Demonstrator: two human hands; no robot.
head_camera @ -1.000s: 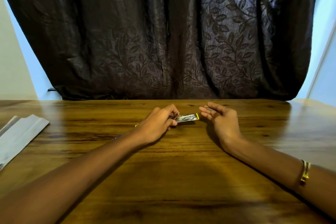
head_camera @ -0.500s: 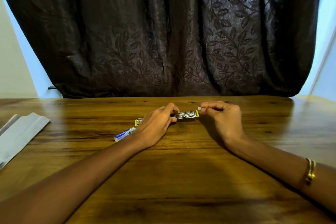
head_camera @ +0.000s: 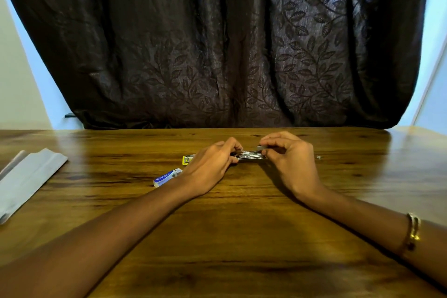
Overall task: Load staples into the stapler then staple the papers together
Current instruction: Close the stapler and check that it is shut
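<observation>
Both hands meet near the far middle of the wooden surface (head_camera: 229, 237), close to its back edge where the dark curtain (head_camera: 217, 43) hangs down. The left hand (head_camera: 212, 164) curls round one end of the stapler (head_camera: 250, 155), whose shiny metal part lies low and level between the two hands. The right hand (head_camera: 290, 159) has its fingers bent, thumb and forefinger pinching a thin strip of staples (head_camera: 261, 147) just above the stapler's other end. A yellow bit of the stapler peeks out behind the left hand. Just beside the left wrist lies a small blue-and-white staple box (head_camera: 167, 177), flat on the wood. Way out by the left edge sits a stack of papers (head_camera: 26, 176), well apart from the action. A tiny metal scrap (head_camera: 318, 157) rests to the right of the right hand. A gold bracelet (head_camera: 413, 230) rings the right forearm. Wide bare wood spreads in front of both forearms and off to the right.
</observation>
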